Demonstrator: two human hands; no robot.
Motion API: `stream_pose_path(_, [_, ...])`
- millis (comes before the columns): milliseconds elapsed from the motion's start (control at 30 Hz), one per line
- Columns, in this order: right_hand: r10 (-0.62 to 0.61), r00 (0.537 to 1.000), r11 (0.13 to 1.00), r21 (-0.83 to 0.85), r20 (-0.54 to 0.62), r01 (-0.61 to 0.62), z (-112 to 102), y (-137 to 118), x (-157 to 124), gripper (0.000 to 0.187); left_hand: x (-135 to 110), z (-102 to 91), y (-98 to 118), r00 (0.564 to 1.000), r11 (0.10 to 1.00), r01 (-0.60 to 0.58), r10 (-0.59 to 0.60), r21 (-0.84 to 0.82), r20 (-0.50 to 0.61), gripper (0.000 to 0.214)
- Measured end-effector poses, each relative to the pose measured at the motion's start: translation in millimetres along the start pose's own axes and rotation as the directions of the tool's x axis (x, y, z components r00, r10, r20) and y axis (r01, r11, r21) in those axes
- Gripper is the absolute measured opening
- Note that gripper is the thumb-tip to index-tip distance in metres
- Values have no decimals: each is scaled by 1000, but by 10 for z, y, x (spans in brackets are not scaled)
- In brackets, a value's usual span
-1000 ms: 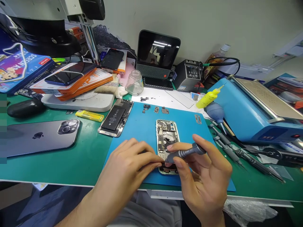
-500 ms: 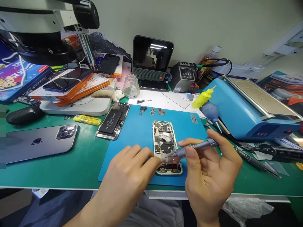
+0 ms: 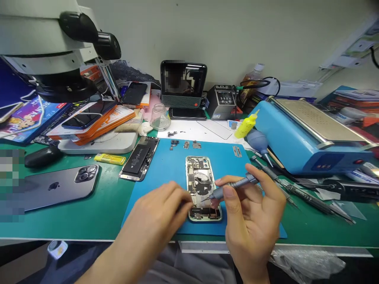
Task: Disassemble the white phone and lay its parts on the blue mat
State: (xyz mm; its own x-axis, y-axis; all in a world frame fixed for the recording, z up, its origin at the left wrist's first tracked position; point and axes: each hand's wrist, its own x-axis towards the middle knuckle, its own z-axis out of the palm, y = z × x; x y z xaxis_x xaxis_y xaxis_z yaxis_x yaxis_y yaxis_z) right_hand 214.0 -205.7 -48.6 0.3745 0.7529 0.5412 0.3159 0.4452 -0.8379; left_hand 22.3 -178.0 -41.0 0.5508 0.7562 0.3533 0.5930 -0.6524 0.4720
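An opened phone lies on a blue mat, its inner boards and a round coil showing. My right hand grips a grey precision screwdriver between thumb and fingers, its thin tip over the phone's lower half. At the phone's lower left edge is my left hand, fingers curled and pinched together; whatever they hold, if anything, is hidden. A detached screen assembly rests at the mat's left edge. Small metal plates and a camera module sit behind the phone.
A microscope overhangs the left side. On the green table lie a phone and a yellow lighter. To the right stand a blue heating plate, a yellow bottle and an air blower. Several tools lie beside them.
The view has tilted up and shifted slightly. My left hand has drawn a little away from the phone. The screwdriver remains in my right hand over the phone's lower half.
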Motion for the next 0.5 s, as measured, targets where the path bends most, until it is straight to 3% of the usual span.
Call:
stream_pose_path(67, [5, 1000, 1000, 5, -5, -5, -7, 5, -1, 48, 47, -170, -120, 998, 998, 69, -69, -5, -3, 17])
stream_pose_path(133, [9, 1000, 1000, 4, -5, -9, -13, 4, -2, 48, 156, -352, -267, 993, 981, 116, -114, 154, -23, 14])
stream_pose_path(233, [30, 1000, 999, 10, 0, -30, -12, -13, -3, 47, 404, -530, -468, 994, 931, 69, -96, 358, 58, 17])
stream_pose_path(367, [97, 995, 995, 36, -23, -96, 7, -55, -13, 45, 673, -514, -612, 989, 920, 29, -84, 392, 124, 20])
stream_pose_path(500, [118, 993, 992, 39, -20, -118, 15, -75, -27, 43, 731, -448, -659, 985, 936, 24, -83, 351, 152, 16])
